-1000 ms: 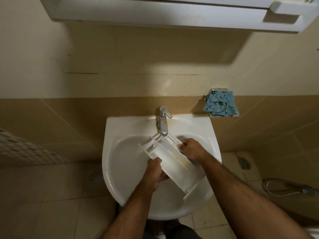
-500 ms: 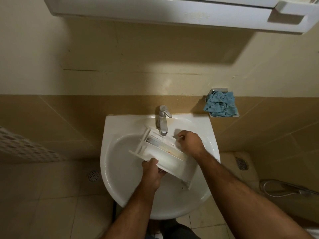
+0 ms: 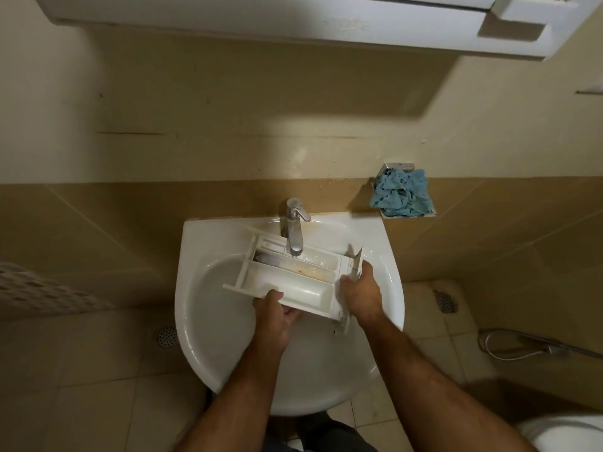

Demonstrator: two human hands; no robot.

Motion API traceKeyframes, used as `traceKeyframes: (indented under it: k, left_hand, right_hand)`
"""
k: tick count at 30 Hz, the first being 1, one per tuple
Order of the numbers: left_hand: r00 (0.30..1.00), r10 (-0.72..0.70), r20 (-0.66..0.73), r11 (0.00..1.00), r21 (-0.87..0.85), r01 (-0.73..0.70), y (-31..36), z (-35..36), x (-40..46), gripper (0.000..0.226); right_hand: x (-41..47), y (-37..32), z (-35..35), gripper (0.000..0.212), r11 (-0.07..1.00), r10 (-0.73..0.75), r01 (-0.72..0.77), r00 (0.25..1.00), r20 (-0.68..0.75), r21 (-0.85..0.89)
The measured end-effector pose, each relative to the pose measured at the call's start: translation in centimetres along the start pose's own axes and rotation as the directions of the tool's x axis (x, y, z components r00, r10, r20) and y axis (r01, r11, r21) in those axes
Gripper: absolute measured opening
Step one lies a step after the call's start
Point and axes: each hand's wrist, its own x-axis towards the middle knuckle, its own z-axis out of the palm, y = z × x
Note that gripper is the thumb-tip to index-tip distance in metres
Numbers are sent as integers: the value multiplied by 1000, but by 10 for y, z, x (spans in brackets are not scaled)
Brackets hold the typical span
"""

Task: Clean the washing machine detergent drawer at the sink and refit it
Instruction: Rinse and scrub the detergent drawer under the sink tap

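Note:
The white plastic detergent drawer is held over the white sink, open side up, with brownish residue in its middle compartment. Its far edge lies under the spout of the chrome tap. No water is seen running. My left hand grips the drawer's near long edge from below. My right hand holds the drawer's right end, at the front panel.
A crumpled blue cloth lies on a small metal wall shelf right of the sink. A white cabinet hangs above. Floor drains show on the tiled floor. A hose lies at the right.
The drawer has turned from slanting across the basin to lying nearly level, left to right, under the tap. My right hand moved from its far edge to its right end.

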Motion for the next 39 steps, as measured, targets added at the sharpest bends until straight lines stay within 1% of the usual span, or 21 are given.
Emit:
traceKeyframes:
  k: [3, 6, 10, 13, 16, 22, 26, 28, 30, 32, 34, 35, 37, 39]
  left_hand:
    - [1000, 7, 3, 998, 54, -7, 3, -3, 2, 43]
    - [1000, 15, 3, 993, 114, -15, 9, 0, -1, 39]
    - [997, 28, 69, 984, 173, -40, 12, 4, -3, 48]
    - [994, 3, 106, 985, 172, -21, 11, 7, -3, 45]
    - [993, -24, 112, 988, 155, 7, 13, 5, 0, 38]
    - [998, -62, 28, 988, 140, 57, 21, -6, 1, 41]
    - [999, -47, 26, 986, 161, 42, 26, -4, -2, 41]
    - [999, -23, 30, 980, 200, 16, 27, -4, -5, 39]
    - [1000, 10, 2, 971, 237, -11, 29, -8, -7, 42]
    - [999, 49, -24, 961, 272, -41, 30, -13, -9, 55]
    - [995, 97, -16, 947, 309, -87, 32, -16, -16, 66]
    - [992, 128, -10, 938, 325, -118, 32, -15, -20, 68]
    - [980, 201, -9, 916, 357, -185, 34, -15, -27, 66]
    - [964, 263, -24, 894, 381, -235, 38, -12, -32, 59]
  right_hand:
    - [1, -2, 0, 48, 999, 20, -20, 1000, 10, 40]
    - [2, -5, 1, 46, 994, 73, -73, 997, 4, 87]
    - [8, -2, -2, 47, 979, 132, -130, 991, 2, 156]
    - [10, -3, -5, 49, 986, 100, -93, 994, -45, 136]
    - [6, -4, -2, 51, 992, 55, -48, 997, -57, 117]
    - [-10, -2, 12, 50, 997, -41, 46, 995, -91, 56]
    - [-13, 3, 17, 49, 995, -40, 51, 992, -119, 91]
    - [-12, 3, 16, 49, 989, -11, 21, 997, -70, 148]
    - [-9, 3, 14, 48, 962, 75, -78, 997, 20, 262]
    - [-10, 4, 15, 42, 920, 163, -195, 979, 120, 339]
    - [-13, 4, 17, 32, 892, 206, -263, 960, 188, 366]
    - [-15, 4, 17, 28, 879, 225, -294, 950, 218, 375]
    - [-17, 2, 18, 22, 841, 276, -378, 915, 293, 388]
    - [-21, 1, 17, 17, 790, 341, -487, 854, 393, 372]
